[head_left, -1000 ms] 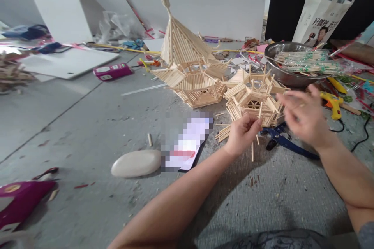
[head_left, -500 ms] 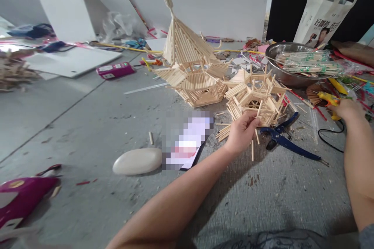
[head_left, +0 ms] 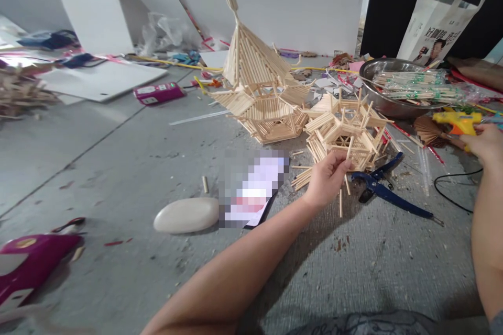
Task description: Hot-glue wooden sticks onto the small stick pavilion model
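Note:
My left hand (head_left: 325, 175) pinches a thin wooden stick (head_left: 350, 148) between thumb and fingers. It is in front of a low six-sided frame (head_left: 328, 128) built of similar sticks, with several short uprights on top. At the far right, my right hand (head_left: 489, 145) is closed around the handle of a yellow and orange glue gun (head_left: 459, 121), whose nozzle points left. Behind and left of the frame stands a larger stick model (head_left: 267, 107) with a tall pointed roof. Blue cutting pliers (head_left: 389, 196) lie on the floor right of my left hand.
A phone (head_left: 255, 188) and a pale oval case (head_left: 186, 214) lie on the concrete floor. A steel bowl (head_left: 393, 107) contains bagged sticks. Magenta devices (head_left: 159, 93) rest at left, a tote bag (head_left: 436, 21) stands at back right, and a black cable (head_left: 448, 196) curves near my right arm.
My right hand has lifted the glue gun up and to the right, off the brown fan-folded piece. My left hand stays nearly where it was with the stick.

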Tool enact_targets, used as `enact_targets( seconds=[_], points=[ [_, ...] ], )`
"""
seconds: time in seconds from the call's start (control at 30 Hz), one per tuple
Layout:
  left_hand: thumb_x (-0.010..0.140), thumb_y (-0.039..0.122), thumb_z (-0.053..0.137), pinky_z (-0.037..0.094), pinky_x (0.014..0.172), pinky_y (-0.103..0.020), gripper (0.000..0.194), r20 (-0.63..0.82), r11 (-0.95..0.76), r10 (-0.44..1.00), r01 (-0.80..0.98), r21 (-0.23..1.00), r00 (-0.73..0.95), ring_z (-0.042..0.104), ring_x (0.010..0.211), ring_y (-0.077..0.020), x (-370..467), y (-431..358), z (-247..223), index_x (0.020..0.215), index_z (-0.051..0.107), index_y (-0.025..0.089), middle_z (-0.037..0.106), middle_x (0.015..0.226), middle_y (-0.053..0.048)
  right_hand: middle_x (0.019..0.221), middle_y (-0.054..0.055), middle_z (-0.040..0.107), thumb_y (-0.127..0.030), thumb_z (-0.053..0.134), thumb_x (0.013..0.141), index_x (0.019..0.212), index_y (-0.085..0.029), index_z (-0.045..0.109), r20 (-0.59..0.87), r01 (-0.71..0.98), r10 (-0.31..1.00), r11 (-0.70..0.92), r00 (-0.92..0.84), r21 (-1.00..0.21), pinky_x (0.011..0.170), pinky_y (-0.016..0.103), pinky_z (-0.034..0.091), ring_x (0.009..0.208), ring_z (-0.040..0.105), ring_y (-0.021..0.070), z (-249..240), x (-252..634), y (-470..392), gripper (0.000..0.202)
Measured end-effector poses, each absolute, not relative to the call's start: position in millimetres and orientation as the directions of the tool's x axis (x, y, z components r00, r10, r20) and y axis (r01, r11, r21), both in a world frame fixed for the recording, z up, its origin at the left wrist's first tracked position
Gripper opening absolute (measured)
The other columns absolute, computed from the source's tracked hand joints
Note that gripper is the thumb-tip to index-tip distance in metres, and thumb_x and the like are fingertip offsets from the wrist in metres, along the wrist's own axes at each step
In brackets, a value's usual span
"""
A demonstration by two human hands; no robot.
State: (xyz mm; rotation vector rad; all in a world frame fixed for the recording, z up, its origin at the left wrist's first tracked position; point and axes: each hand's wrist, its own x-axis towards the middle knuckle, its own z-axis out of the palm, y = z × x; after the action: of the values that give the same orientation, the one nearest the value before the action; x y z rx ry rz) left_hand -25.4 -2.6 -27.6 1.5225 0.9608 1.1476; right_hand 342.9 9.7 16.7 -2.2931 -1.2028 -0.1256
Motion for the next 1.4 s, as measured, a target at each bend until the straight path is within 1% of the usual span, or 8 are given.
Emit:
enact_targets(
  seconds=[0.13, 0.33, 0.53, 0.7, 1.0, 1.13, 1.27, 1.4],
  points=[
    [0.082, 0.033, 0.048, 0.037, 0.043, -0.019, 0.019, 0.222, -0.256, 0.938, 0.100, 0.961, 0.267, 0.048, 0.046, -0.0067, -26.7, -6.5, -24.6, 0.075, 0.056, 0.017, 0.065, 0.067, -0.002, 0.082, 0.012, 0.060, -0.021, 0.056, 0.071, 0.100, -0.017, 0.060, 0.201, 0.608, 0.771, -0.283, 0.604, -0.741, 0.054, 0.032, 0.041, 0.056, 0.050, 0.0119, 47.9, 314.0, 1.4, 0.029],
    [0.086, 0.036, 0.043, 0.037, 0.044, -0.018, 0.028, 0.243, -0.314, 0.906, 0.166, 0.935, 0.346, 0.047, 0.046, -0.0067, -28.1, -11.6, -19.9, 0.070, 0.055, 0.016, 0.063, 0.063, -0.002, 0.067, 0.001, 0.039, -0.008, 0.026, 0.078, 0.106, -0.021, 0.058, 0.059, 0.248, 0.947, -0.023, 0.317, -0.968, 0.053, 0.036, 0.036, 0.054, 0.041, 0.0111, 77.8, 263.4, -17.7, 0.044],
    [0.087, 0.039, 0.040, 0.037, 0.045, -0.019, 0.034, 0.248, -0.321, 0.907, 0.175, 0.931, 0.340, 0.046, 0.046, -0.0071, -28.7, -11.6, -19.2, 0.065, 0.055, 0.017, 0.059, 0.057, -0.001, 0.070, 0.001, 0.042, 0.000, 0.003, 0.079, 0.122, -0.014, 0.048, 0.007, 0.223, 0.978, -0.041, 0.210, -0.974, 0.045, 0.031, 0.030, 0.051, 0.037, 0.0089, 82.8, 218.1, -26.1, 0.064],
    [0.087, 0.040, 0.040, 0.036, 0.045, -0.020, 0.037, 0.251, -0.326, 0.904, 0.177, 0.928, 0.347, 0.045, 0.045, -0.0074, -29.3, -11.4, -17.6, 0.062, 0.054, 0.017, 0.053, 0.052, 0.001, 0.107, 0.017, 0.059, -0.009, -0.006, 0.086, 0.129, -0.017, 0.041, 0.042, 0.278, 0.976, -0.020, 0.216, -0.960, 0.048, 0.029, 0.034, 0.049, 0.043, 0.0039, 79.2, 208.0, -27.5, 0.063],
    [0.088, 0.040, 0.039, 0.036, 0.045, -0.020, 0.037, 0.250, -0.330, 0.894, 0.170, 0.929, 0.373, 0.045, 0.044, -0.0076, -29.6, -9.8, -18.9, 0.063, 0.053, 0.016, 0.051, 0.050, 0.001, 0.122, 0.020, 0.056, -0.011, -0.017, 0.085, 0.134, -0.021, 0.034, 0.110, 0.327, 0.941, -0.001, 0.321, -0.945, 0.045, 0.029, 0.027, 0.034, 0.018, -0.0032, 72.3, 202.5, -29.4, 0.073],
    [0.090, 0.039, 0.035, 0.038, 0.047, -0.020, 0.037, 0.227, -0.320, 0.876, 0.162, 0.933, 0.426, 0.046, 0.044, -0.0072, -28.9, -9.5, -19.5, 0.066, 0.051, 0.016, 0.054, 0.055, 0.000, 0.085, 0.002, 0.070, -0.033, 0.015, 0.088, 0.108, -0.027, 0.056, 0.139, 0.093, 0.977, 0.125, 0.160, -0.988, 0.041, 0.026, 0.027, 0.029, 0.020, -0.0017, 66.9, 203.0, -33.6, 0.046],
    [0.090, 0.037, 0.032, 0.038, 0.049, -0.020, 0.036, 0.223, -0.329, 0.874, 0.189, 0.925, 0.431, 0.045, 0.045, -0.0073, -28.5, -9.2, -19.3, 0.066, 0.050, 0.017, 0.052, 0.055, 0.001, 0.078, -0.005, 0.070, -0.034, 0.063, 0.066, 0.087, -0.032, 0.066, 0.197, -0.215, 0.978, 0.179, -0.063, -0.960, 0.039, 0.027, 0.036, 0.031, 0.036, 0.0029, 64.5, 200.5, -36.1, 0.021],
    [0.090, 0.032, 0.034, 0.038, 0.050, -0.020, 0.030, 0.255, -0.362, 0.876, 0.211, 0.908, 0.409, 0.045, 0.048, -0.0069, -28.7, -8.5, -19.1, 0.067, 0.048, 0.018, 0.054, 0.060, 0.001, 0.081, 0.001, 0.070, -0.029, 0.067, 0.069, 0.087, -0.023, 0.067, 0.264, -0.074, 0.961, 0.258, -0.087, -0.963, 0.042, 0.029, 0.041, 0.036, 0.047, 0.0061, 61.6, 200.6, -34.7, 0.020]
  ],
)
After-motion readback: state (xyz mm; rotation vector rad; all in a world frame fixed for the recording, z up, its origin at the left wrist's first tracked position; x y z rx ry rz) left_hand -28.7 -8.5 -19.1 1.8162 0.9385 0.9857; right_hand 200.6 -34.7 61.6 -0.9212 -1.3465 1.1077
